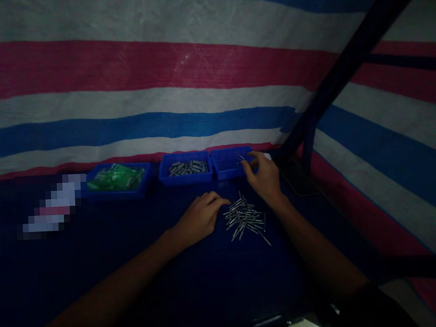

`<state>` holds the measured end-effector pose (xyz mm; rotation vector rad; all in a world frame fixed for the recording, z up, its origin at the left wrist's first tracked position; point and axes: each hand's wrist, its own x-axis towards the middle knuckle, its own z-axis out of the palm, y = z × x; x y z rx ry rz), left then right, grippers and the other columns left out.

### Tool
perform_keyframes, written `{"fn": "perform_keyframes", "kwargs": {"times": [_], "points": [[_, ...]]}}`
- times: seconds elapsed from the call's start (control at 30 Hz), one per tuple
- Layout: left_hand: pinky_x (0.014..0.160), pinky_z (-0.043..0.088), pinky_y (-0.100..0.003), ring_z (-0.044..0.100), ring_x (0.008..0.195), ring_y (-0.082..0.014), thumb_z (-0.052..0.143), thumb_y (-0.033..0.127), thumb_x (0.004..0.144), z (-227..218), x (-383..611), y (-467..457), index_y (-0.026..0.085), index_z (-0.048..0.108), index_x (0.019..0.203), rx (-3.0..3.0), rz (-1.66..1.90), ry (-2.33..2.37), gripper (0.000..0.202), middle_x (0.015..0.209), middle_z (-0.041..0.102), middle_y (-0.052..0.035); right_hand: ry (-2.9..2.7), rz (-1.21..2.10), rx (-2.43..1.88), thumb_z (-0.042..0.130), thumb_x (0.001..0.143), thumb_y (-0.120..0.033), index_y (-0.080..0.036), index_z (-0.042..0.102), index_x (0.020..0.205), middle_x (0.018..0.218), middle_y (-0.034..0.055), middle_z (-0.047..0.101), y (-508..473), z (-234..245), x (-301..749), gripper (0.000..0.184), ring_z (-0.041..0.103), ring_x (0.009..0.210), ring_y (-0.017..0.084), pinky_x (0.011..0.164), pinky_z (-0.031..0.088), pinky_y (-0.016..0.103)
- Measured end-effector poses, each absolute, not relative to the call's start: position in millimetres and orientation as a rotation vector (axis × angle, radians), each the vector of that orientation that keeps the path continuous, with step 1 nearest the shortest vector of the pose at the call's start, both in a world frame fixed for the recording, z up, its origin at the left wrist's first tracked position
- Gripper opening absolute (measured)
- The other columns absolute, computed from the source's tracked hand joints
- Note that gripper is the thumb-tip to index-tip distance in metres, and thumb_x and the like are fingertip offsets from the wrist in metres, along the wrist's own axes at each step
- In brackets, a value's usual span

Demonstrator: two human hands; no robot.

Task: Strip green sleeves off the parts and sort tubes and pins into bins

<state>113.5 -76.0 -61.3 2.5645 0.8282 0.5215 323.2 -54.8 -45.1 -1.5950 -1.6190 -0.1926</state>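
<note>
A loose pile of thin metal pins (244, 216) lies on the dark blue table. At its left edge is my left hand (203, 215), fingers drawn together and tips by the nearest pins; whatever they pinch is too small to make out. My right hand (264, 175) reaches over the right-hand blue bin (225, 173), its thumb and index finger apart. A few thin pins (241, 157) show just beyond those fingertips, inside the bin's outline. Beside it, the middle blue bin (165, 178) holds short metal cylinders (190, 168).
Farther left, another blue bin (144, 190) contains a green plastic bag (118, 177). A blurred-out pale item (57, 204) lies on the left. Striped sheeting (145, 65) hangs behind the table, and a dark slanted frame bar (340, 64) rises at right. A dark flat object (298, 179) sits near the right corner.
</note>
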Motion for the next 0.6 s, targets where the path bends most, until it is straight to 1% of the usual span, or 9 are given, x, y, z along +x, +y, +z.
{"fn": "perform_keyframes", "kwargs": {"times": [0.07,0.1,0.2,0.27,0.37,0.43,0.5,0.6], "points": [[0.081,0.038,-0.033,0.049,0.096,-0.0185,0.042,0.01,0.085,-55.3,115.8,-72.7,0.027,0.053,0.114,2.721,0.431,0.68,0.036,0.107,0.054,-0.0043,-1.64,-0.173,-1.617,0.05,0.083,-0.032,-0.014,0.056,0.101,0.066,0.0041,0.061,-56.0,-45.9,322.1,0.027,0.059,0.068,0.022,0.071,0.042,0.036],[0.08,0.038,-0.033,0.049,0.096,-0.0191,0.044,0.013,0.085,-52.5,116.7,-70.6,0.027,0.055,0.113,2.772,0.402,0.631,0.033,0.107,0.054,-0.004,-1.647,-0.156,-1.61,0.049,0.083,-0.032,-0.014,0.056,0.102,0.066,0.0041,0.061,-58.5,-46.3,320.5,0.027,0.059,0.068,0.022,0.072,0.042,0.036],[0.08,0.035,-0.032,0.049,0.096,-0.0194,0.05,0.022,0.086,-47.6,116.8,-64.2,0.025,0.061,0.098,2.817,0.395,0.594,0.017,0.102,0.056,-0.003,-1.689,-0.058,-1.559,0.047,0.085,-0.033,-0.016,0.055,0.103,0.067,0.0034,0.061,-67.6,-49.5,314.6,0.026,0.059,0.067,0.02,0.07,0.043,0.034],[0.08,0.034,-0.032,0.049,0.094,-0.0183,0.051,0.025,0.085,-47.6,114.3,-61.5,0.022,0.061,0.09,2.784,0.397,0.626,0.011,0.098,0.057,-0.0025,-1.741,0.049,-1.531,0.048,0.085,-0.032,-0.017,0.056,0.102,0.066,0.0022,0.06,-70.9,-54.1,311.1,0.024,0.059,0.065,0.019,0.065,0.044,0.031],[0.079,0.034,-0.031,0.049,0.09,-0.0164,0.05,0.026,0.086,-50.8,108.8,-60.1,0.021,0.058,0.087,2.676,0.426,0.706,0.01,0.092,0.059,-0.0012,-1.759,0.194,-1.477,0.048,0.084,-0.032,-0.019,0.058,0.096,0.065,0.0008,0.061,-72.0,-60.3,306.2,0.02,0.059,0.061,0.016,0.06,0.044,0.028],[0.078,0.035,-0.03,0.049,0.086,-0.0157,0.048,0.026,0.087,-53.4,105.9,-59.7,0.02,0.057,0.086,2.581,0.514,0.785,0.01,0.087,0.059,-0.001,-1.75,0.241,-1.403,0.047,0.085,-0.03,-0.019,0.059,0.092,0.07,0.0015,0.063,-73.8,-60.4,302.8,0.017,0.059,0.064,0.016,0.061,0.044,0.027],[0.076,0.036,-0.03,0.049,0.082,-0.0153,0.046,0.025,0.087,-55.7,104.5,-58.8,0.018,0.056,0.084,2.489,0.619,0.878,0.012,0.082,0.059,-0.0012,-1.806,0.236,-1.296,0.046,0.086,-0.028,-0.019,0.059,0.09,0.074,0.0023,0.064,-78.6,-56.7,300.2,0.016,0.06,0.068,0.015,0.064,0.044,0.028],[0.074,0.038,-0.03,0.05,0.077,-0.0148,0.043,0.025,0.088,-57.3,104.9,-56.7,0.018,0.056,0.082,2.422,0.683,0.922,0.016,0.076,0.059,-0.0012,-2.062,0.14,-1.132,0.05,0.084,-0.027,-0.018,0.058,0.089,0.071,0.0024,0.063,-89.3,-49.2,299.7,0.013,0.057,0.066,0.016,0.064,0.041,0.03]]}}
